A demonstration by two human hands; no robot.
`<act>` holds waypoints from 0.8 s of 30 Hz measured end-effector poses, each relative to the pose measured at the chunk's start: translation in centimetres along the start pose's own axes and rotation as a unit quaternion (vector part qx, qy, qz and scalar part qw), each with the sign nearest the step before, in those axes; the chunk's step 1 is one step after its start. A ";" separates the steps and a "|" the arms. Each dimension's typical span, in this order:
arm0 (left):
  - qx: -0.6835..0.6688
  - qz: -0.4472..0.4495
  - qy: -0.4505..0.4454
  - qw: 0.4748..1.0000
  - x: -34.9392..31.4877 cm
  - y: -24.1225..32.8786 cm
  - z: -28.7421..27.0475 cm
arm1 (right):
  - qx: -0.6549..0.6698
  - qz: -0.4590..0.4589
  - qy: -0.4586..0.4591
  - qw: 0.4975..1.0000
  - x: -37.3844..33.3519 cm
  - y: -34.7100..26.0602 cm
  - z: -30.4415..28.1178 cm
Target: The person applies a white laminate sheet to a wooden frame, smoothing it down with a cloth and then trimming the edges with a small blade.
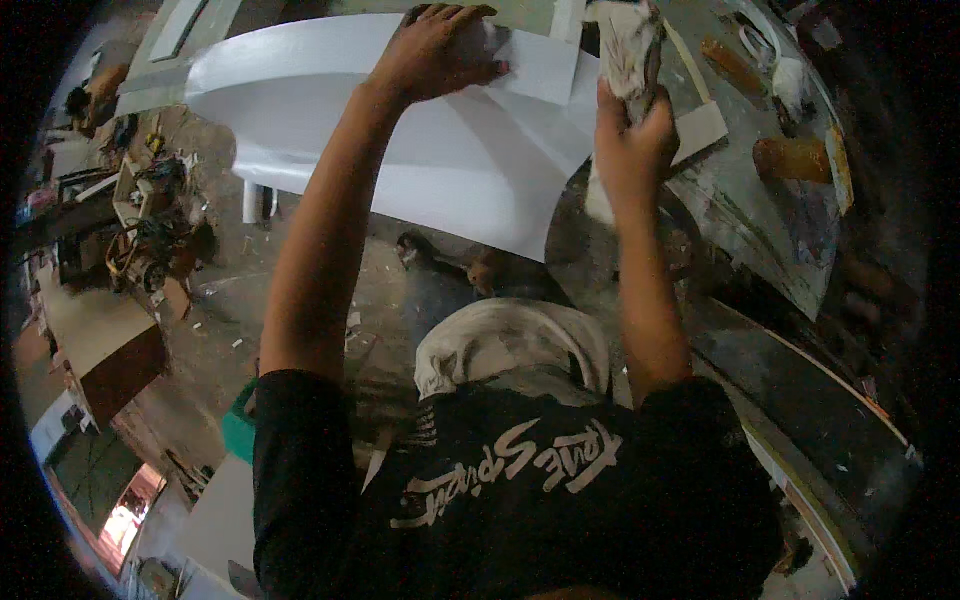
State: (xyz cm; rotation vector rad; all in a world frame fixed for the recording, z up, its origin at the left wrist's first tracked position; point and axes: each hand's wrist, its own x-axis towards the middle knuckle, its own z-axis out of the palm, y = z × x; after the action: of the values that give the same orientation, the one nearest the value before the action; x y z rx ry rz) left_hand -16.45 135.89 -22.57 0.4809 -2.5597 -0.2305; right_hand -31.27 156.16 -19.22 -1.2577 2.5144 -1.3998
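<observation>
A large glossy white sheet (440, 190) spreads over the work surface, with a second white layer or fold along its far side. My left hand (440, 52) is on that far part, fingers curled and pressed to the sheet, the thumb toward the right. A pale patch shows between thumb and fingers; whether it is the sheet or a separate thing is hard to make out. At the sheet's right end, my right hand (637, 140) is closed around a tool wrapped in dirty off-white cloth (627, 45). The cloth hides what kind of tool it is.
Right of the sheet lies a grey panel (790, 215) with a rusty brown cylinder (792, 160) and a pale flat strip (700, 132). On the left floor stand a brown box (110, 340) and cluttered tools (150, 250). A green container (239, 425) is beside my left sleeve.
</observation>
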 end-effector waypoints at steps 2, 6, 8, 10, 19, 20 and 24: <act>0.009 -0.046 -0.020 0.999 -1.9 -1.9 -0.3 | 0.011 0.040 0.032 0.999 -2.9 -0.7 2.1; 0.000 -0.065 -0.040 0.997 -3.7 -5.3 -2.7 | -0.028 0.060 0.051 0.997 -6.2 -2.3 8.0; -0.003 -0.039 -0.045 0.998 -4.0 -6.4 -4.4 | -0.122 0.068 0.100 0.985 -5.6 -2.3 9.4; 0.004 -0.040 -0.051 0.998 -5.7 -7.9 -6.1 | -0.149 0.065 0.129 0.978 -4.7 -2.3 10.0; 0.002 -0.050 0.020 0.999 -13.4 -17.0 -10.9 | -0.208 0.049 0.166 0.963 -5.3 -9.2 16.0; -0.002 -0.047 0.021 0.999 -14.1 -18.0 -11.4 | -0.213 0.050 0.169 0.961 -5.6 -10.1 16.6; -0.001 -0.052 0.024 0.998 -15.9 -22.6 -14.1 | -0.218 0.132 0.173 0.952 -5.8 -13.0 19.5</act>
State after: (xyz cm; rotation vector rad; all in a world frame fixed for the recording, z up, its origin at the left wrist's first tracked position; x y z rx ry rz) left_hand 10.31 120.10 -23.67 0.6124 -2.4902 -0.2560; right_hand -12.05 142.25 -23.78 -0.7001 3.2132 -1.1241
